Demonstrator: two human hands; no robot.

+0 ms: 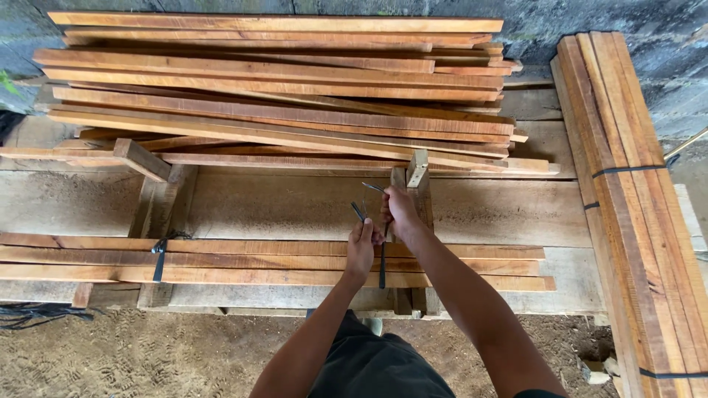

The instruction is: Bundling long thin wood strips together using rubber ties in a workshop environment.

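A flat bundle of three long wooden slats (pixel 243 262) lies across the near side of a plank workbench (pixel 295 206). A black strap (pixel 382 269) runs over the bundle near its right end. My left hand (pixel 361 247) pinches one strap end just above the slats. Beside it, my right hand (pixel 400 211) grips the other strap end, which sticks up and to the left. Both hands are close together over the bundle. A second black strap (pixel 159 258) is tied round the bundle at its left part.
A large loose pile of slats (pixel 280 96) fills the back of the bench. A strapped bundle of slats (pixel 634 199) lies lengthwise at the right. Short wooden blocks (pixel 151 166) stand on the bench. Dirt floor (pixel 147 354) and black cord lie below.
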